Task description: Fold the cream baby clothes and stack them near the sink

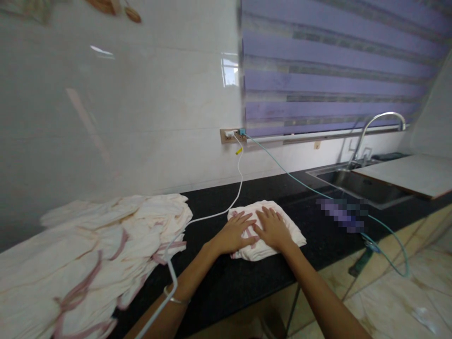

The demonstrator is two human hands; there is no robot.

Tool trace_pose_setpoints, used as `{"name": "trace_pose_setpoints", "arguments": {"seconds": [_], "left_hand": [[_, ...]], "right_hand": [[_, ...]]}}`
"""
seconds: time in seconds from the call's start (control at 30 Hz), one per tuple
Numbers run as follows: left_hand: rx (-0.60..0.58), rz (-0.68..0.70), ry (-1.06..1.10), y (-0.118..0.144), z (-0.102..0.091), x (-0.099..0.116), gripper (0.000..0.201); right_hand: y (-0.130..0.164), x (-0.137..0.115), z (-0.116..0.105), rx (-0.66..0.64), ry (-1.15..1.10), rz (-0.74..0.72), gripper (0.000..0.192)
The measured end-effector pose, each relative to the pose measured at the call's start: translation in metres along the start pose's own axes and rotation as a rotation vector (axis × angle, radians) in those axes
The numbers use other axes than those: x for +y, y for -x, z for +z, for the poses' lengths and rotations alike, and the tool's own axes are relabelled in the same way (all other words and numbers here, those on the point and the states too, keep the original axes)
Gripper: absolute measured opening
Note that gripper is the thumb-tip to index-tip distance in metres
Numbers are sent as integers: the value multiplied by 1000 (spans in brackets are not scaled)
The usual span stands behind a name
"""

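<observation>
Both hands lie flat, side by side, on a small folded cloth (265, 230) that rests on the black counter (226, 282) near its front edge, just right of the picture's centre. The left hand (235, 233) presses its open palm on the cloth's left half, fingers spread and pointing toward one o'clock; the right hand (272, 228) does the same on the right half, fingers pointing toward eleven o'clock, so the two hands nearly touch at the thumbs. Neither hand grasps anything: the fingers are stretched out, released, only bearing down on the fabric. The cloth is cream with a pinkish-red trim showing between and under the hands. At nine o'clock from it, well apart, a large heap of similar cream cloths (95, 254) with the same trim sprawls over the counter's left end. A white cable (240, 174) runs from the wall socket (231, 135) at twelve o'clock down past the cloth's left corner and across the left forearm. At two o'clock lie a steel sink (356, 186) and its curved tap (383, 117), below a purple striped blind (335, 66).
</observation>
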State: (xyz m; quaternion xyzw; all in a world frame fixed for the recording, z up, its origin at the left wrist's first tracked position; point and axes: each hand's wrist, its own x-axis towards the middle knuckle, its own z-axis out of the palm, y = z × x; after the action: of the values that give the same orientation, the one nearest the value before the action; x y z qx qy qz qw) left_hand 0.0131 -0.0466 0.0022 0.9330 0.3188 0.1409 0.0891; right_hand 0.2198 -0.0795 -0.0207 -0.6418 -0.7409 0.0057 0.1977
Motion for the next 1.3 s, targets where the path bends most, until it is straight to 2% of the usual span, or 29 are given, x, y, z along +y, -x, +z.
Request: {"name": "trace_pose_setpoints", "arguments": {"seconds": [0.17,0.23,0.33,0.43,0.53,0.7,0.77,0.9,1.1,1.3], "left_hand": [[53,25,75,0,2,-6,67],[68,24,58,1,0,-5,61],[79,-16,-5,3,-3,-4,48],[83,-86,-23,6,-2,-8,46],[81,-82,64,7,4,-19,51],[138,-37,320,1,15,-36,48],[196,-41,444,-2,17,-40,48],[307,-85,652,-9,19,-48,50],[331,-101,790,-15,21,-61,49],[391,-225,796,-16,18,-65,43]], "right_hand": [[2,1,0,293,-129,-163,53],[3,-1,-2,386,-189,-222,48],[8,-8,-9,476,-262,-301,43],[21,-21,-14,535,-328,-328,39],[40,-39,-17,468,-339,-344,46],[56,-63,-11,219,-212,-296,96],[56,-69,-9,130,-156,-240,100],[50,-79,-17,2,-61,-131,90],[38,-99,-44,-183,108,-104,71],[35,-115,-38,-166,295,-102,37]]}}
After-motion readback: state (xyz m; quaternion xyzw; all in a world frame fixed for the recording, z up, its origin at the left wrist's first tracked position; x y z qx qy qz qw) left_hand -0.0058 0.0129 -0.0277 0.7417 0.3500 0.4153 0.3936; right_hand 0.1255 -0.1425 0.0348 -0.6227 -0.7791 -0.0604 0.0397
